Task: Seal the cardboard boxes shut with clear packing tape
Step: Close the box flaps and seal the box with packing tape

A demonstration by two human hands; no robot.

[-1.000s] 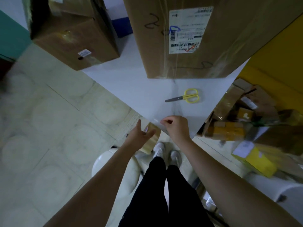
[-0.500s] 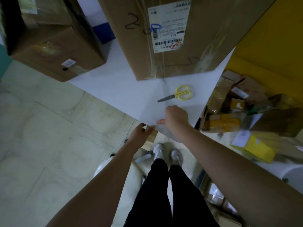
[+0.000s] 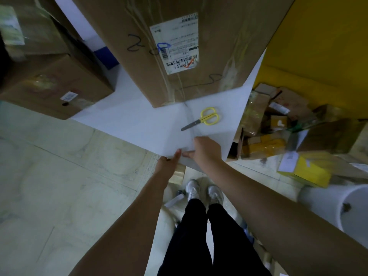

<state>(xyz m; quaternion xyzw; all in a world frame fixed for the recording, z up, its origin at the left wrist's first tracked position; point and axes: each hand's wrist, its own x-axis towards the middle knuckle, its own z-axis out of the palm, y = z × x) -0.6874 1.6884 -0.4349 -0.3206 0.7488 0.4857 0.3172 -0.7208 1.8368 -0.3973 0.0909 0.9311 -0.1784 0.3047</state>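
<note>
A large cardboard box [image 3: 179, 46] with a white shipping label stands on the white table [image 3: 129, 120]. A smaller cardboard box [image 3: 53, 88] sits at the table's left. At the table's near corner my left hand [image 3: 169, 163] grips the clear tape roll [image 3: 178, 174], which is mostly hidden under the hand and the corner. Beside it my right hand [image 3: 206, 150] pinches the pulled-out tape strip [image 3: 190, 126]. The faint, see-through strip seems to run over the table up to the large box's bottom edge.
Yellow-handled scissors [image 3: 207, 118] lie on the table just beyond my right hand. A heap of small boxes and parcels [image 3: 288, 136] covers the floor at right, against a yellow wall. A white round stool [image 3: 350, 208] stands lower right. My legs and shoes are below the corner.
Both hands have moved forward and up to the table's corner. The tape roll, plainly visible a second ago, is now mostly hidden. The view has shifted closer to the large box.
</note>
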